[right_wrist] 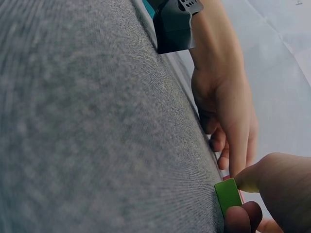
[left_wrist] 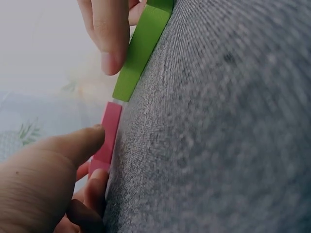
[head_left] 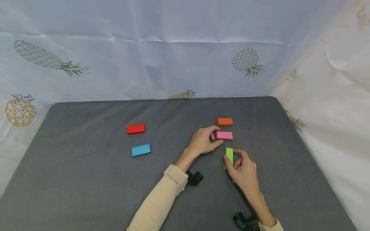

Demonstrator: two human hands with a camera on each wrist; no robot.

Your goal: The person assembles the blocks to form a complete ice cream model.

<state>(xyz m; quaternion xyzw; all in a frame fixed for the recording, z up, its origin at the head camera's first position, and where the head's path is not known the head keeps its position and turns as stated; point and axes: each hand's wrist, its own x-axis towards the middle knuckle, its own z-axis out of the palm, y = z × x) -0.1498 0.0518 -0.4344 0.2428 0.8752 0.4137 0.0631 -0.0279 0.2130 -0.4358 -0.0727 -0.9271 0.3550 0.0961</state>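
Note:
My left hand (head_left: pixel 203 140) reaches over the dark grey table to a pink block (head_left: pixel 224 135), its thumb and index finger at opposite long sides of it. In the left wrist view, the thumb and fingertips hold the pink block (left_wrist: pixel 112 126) close over the cloth. My right hand (head_left: pixel 244 171) pinches a lime green block (head_left: pixel 229 156) between thumb and index finger, just nearer than the pink one. The green block (right_wrist: pixel 228 195) shows its end face in the right wrist view. An orange block (head_left: pixel 225 122) lies just beyond the pink block.
To the left on the grey cloth-covered table (head_left: pixel 86 179) lie a red block (head_left: pixel 136 129) and a blue block (head_left: pixel 141 150). Black wrist devices show beside both forearms. A white curtain with pineapple prints (head_left: pixel 185 70) hangs behind the table's far edge.

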